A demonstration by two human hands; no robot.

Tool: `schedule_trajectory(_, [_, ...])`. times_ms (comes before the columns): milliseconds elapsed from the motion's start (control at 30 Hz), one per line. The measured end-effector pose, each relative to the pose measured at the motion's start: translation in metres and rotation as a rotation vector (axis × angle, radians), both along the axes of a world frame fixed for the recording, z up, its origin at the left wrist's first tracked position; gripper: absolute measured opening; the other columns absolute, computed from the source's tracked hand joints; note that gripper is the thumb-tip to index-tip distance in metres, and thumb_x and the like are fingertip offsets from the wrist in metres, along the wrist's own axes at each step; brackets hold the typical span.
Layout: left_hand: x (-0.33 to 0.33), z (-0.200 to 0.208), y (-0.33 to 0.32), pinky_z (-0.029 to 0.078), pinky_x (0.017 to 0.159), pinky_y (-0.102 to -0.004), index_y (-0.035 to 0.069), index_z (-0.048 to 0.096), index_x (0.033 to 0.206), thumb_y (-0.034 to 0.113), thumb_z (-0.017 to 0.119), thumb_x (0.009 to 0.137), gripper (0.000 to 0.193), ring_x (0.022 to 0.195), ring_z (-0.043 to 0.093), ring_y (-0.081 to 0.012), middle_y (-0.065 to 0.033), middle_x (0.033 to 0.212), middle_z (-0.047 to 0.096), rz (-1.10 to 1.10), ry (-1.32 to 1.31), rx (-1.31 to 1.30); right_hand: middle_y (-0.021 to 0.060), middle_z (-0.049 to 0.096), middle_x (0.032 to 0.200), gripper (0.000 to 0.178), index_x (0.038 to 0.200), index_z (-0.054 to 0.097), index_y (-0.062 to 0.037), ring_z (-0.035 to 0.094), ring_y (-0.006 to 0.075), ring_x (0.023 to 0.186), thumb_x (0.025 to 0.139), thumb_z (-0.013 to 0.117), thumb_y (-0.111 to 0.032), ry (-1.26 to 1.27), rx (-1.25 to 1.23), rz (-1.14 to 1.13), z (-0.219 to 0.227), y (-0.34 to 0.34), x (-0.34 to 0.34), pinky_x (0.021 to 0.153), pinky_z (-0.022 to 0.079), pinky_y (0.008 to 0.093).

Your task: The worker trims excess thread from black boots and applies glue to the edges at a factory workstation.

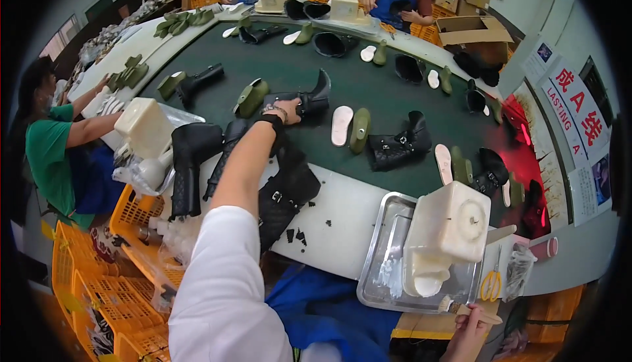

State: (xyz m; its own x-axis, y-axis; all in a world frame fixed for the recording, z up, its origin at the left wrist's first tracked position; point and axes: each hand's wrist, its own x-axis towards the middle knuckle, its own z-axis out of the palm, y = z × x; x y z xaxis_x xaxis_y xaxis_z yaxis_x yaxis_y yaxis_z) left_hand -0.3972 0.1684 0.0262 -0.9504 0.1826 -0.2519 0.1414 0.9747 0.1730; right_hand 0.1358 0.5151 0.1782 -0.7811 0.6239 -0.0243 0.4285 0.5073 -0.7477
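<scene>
My left hand (284, 109) reaches across to the green belt, its fingers closed on a black boot (315, 97) that lies on its side. Beside that boot rests an olive-green shoe form (251, 99). Low at the right, my right hand (466, 330) grips a paintbrush (486, 316) by its pale wooden handle, bristles towards the metal tray (372, 257). In this tray stands a cut-open white plastic jug (454, 220), near white smears. Black quilted boots (197, 155) with buckles lie along the near table edge, partly under my left forearm.
The belt (283, 56) carries black boots (399, 145), white insoles (342, 126) and green forms (359, 130). Yellow scissors (491, 285) lie right of the tray. Orange crates (118, 303) stand low left. A co-worker in green (49, 145) works at left; two more people stand across.
</scene>
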Motion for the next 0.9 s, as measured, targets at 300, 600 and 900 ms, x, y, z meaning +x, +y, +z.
schedule_trajectory(300, [0.163,0.051,-0.084,0.044,0.088,-0.0395,-0.003,0.056,0.107,0.040,0.062,0.075,0.054,0.102,0.054,-0.0345,-0.0194,0.106,0.058,0.288,0.177,-0.119,0.0005,0.050,0.066,0.018,0.092,0.055,-0.0019,0.043,0.0038,0.054,0.090,0.049,-0.018,0.565,-0.556,-0.106,-0.080,0.034,0.021,0.047,0.030,0.0167])
schedule_trajectory(600, [0.179,-0.015,-0.144,0.043,0.086,-0.0360,-0.002,0.052,0.112,0.046,0.075,0.057,0.076,0.102,0.055,-0.0312,-0.0212,0.108,0.057,0.635,0.277,0.458,-0.0003,0.050,0.067,0.016,0.092,0.054,-0.0025,0.043,0.0030,0.054,0.090,0.050,-0.018,0.605,-0.620,-0.037,-0.081,0.032,0.029,0.047,0.029,0.0155])
schedule_trajectory(900, [0.291,0.079,-0.052,0.042,0.074,-0.0403,0.003,0.046,0.094,0.002,0.067,0.056,0.043,0.089,0.048,-0.0355,-0.0166,0.105,0.050,0.038,1.133,0.305,0.0000,0.049,0.064,0.017,0.092,0.055,-0.0016,0.042,0.0032,0.054,0.090,0.050,-0.018,0.640,-0.626,-0.057,-0.088,0.031,0.023,0.047,0.028,0.0160])
